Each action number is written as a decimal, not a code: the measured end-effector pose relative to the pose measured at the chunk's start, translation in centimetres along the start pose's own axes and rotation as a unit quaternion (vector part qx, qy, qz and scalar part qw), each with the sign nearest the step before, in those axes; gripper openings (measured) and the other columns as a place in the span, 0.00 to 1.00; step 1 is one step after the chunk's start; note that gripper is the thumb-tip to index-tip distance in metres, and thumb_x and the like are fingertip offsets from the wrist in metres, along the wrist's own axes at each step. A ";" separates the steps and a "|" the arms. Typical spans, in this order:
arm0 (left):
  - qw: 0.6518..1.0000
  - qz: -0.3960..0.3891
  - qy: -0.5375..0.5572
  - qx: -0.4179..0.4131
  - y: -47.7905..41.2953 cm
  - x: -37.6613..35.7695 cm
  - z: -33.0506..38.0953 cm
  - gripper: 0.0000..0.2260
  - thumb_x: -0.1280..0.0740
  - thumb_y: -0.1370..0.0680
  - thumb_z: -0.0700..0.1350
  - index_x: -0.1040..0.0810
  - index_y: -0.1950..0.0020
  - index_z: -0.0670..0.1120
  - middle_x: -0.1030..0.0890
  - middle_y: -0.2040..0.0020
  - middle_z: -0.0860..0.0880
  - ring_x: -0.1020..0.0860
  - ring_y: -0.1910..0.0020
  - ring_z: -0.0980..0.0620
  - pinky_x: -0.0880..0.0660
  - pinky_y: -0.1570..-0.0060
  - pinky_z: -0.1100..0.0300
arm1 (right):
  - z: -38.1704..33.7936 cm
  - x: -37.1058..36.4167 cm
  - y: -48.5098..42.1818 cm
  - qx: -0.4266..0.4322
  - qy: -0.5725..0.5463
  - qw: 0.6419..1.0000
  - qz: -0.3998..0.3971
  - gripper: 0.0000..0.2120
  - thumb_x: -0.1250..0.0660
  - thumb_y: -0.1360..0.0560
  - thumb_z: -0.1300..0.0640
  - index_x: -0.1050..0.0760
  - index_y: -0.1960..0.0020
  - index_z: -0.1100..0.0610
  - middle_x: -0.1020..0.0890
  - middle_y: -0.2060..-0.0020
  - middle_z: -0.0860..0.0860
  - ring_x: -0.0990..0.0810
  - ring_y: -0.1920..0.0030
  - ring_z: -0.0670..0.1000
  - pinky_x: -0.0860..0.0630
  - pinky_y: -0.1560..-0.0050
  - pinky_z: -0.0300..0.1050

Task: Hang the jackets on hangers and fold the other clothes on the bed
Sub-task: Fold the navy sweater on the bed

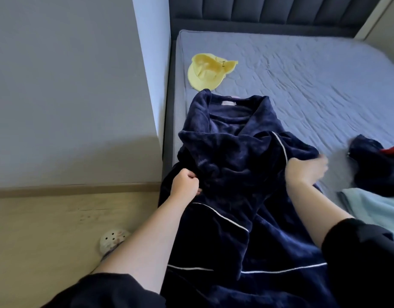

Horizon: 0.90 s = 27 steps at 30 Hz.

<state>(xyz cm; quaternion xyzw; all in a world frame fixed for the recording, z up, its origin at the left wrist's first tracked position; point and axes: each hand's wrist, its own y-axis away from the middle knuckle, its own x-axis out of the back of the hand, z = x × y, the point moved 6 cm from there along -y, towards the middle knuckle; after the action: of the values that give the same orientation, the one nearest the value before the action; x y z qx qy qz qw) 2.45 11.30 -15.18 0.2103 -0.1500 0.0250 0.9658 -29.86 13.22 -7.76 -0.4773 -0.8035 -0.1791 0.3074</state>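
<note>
From the head camera, the dark navy plush robe with white piping lies collar-up on the near left corner of the bed with the grey-blue quilted cover. Its lower part spills over the bed's edge towards the person. The left hand is balled tight on a bunch of fabric at the robe's left side. The right hand sits at the piped front edge on the right, but it is smeared by motion, so I cannot tell whether its fingers pinch the cloth or only lie against it.

A soft yellow cap rests just beyond the collar. A dark navy and red heap of clothes and a pale blue cloth sit near the right edge.

The robe looks bunched through the middle, so I would say this step is spreading it flat. To do that well, take both front edges firmly, draw them apart until the piping runs straight, and pull the hanging hem up onto the bed first. Plush this heavy will likely drag itself back off.
</note>
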 end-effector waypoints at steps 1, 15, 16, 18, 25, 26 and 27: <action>0.991 -0.018 0.100 0.085 0.0 -0.5 -0.6 0.08 0.44 0.23 0.34 0.27 0.51 0.43 0.21 0.54 0.42 0.19 0.63 0.44 0.19 0.61 0.53 | -1.0 0.0 0.3 0.088 -0.033 0.996 -0.004 0.32 0.37 0.34 0.66 0.36 0.31 0.59 0.33 0.31 0.59 0.36 0.30 0.59 0.37 0.30 0.54; 0.665 -0.038 0.743 0.064 -2.0 3.2 1.9 0.18 0.49 0.22 0.35 0.31 0.35 0.47 0.25 0.47 0.41 0.24 0.49 0.42 0.29 0.45 0.48 | -10.2 -7.4 5.8 0.194 -0.043 0.891 -0.409 0.07 0.29 0.30 0.53 0.20 0.59 0.57 0.16 0.63 0.53 0.17 0.55 0.58 0.22 0.53 0.48; 0.653 -0.022 0.754 0.072 -2.3 3.9 1.3 0.14 0.48 0.21 0.37 0.31 0.38 0.44 0.25 0.45 0.41 0.23 0.48 0.42 0.29 0.44 0.47 | -9.9 -7.0 5.0 0.063 -0.148 0.870 -0.467 0.08 0.28 0.30 0.52 0.18 0.58 0.57 0.15 0.63 0.54 0.16 0.58 0.57 0.20 0.59 0.46; 0.662 0.004 0.743 0.098 -2.3 4.1 -0.4 0.16 0.48 0.20 0.39 0.34 0.33 0.45 0.26 0.37 0.41 0.25 0.40 0.40 0.32 0.39 0.44 | -8.8 -6.1 4.1 -0.080 -0.196 0.815 -0.539 0.13 0.27 0.31 0.47 0.18 0.52 0.56 0.14 0.57 0.56 0.15 0.58 0.55 0.19 0.62 0.45; 0.837 -0.163 0.497 0.159 -0.4 -1.8 1.0 0.22 0.40 0.20 0.51 0.33 0.29 0.41 0.27 0.32 0.43 0.30 0.32 0.45 0.31 0.40 0.49 | -4.2 -5.8 5.5 0.126 0.094 0.758 -0.633 0.27 0.24 0.35 0.41 0.21 0.43 0.55 0.15 0.50 0.50 0.17 0.46 0.52 0.22 0.43 0.47; 0.875 -0.176 0.425 0.154 0.0 -2.3 1.5 0.22 0.38 0.20 0.51 0.33 0.29 0.42 0.26 0.35 0.45 0.29 0.33 0.47 0.30 0.42 0.51 | -4.2 -5.7 6.1 0.181 0.141 0.739 -0.633 0.25 0.24 0.35 0.42 0.22 0.42 0.52 0.17 0.46 0.47 0.20 0.41 0.51 0.24 0.43 0.44; 0.908 -0.174 0.349 0.150 0.4 -2.8 1.7 0.22 0.35 0.21 0.50 0.31 0.30 0.44 0.24 0.40 0.47 0.26 0.38 0.48 0.29 0.46 0.54 | -4.3 -5.7 6.0 0.263 0.216 0.725 -0.599 0.26 0.24 0.34 0.42 0.23 0.39 0.50 0.21 0.40 0.44 0.25 0.36 0.50 0.27 0.39 0.43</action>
<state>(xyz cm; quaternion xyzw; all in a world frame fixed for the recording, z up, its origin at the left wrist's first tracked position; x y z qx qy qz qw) -0.74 11.03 -14.43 0.3532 0.2416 -0.0498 0.9024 -21.16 9.81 -8.38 0.2547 -0.8492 -0.2052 0.4146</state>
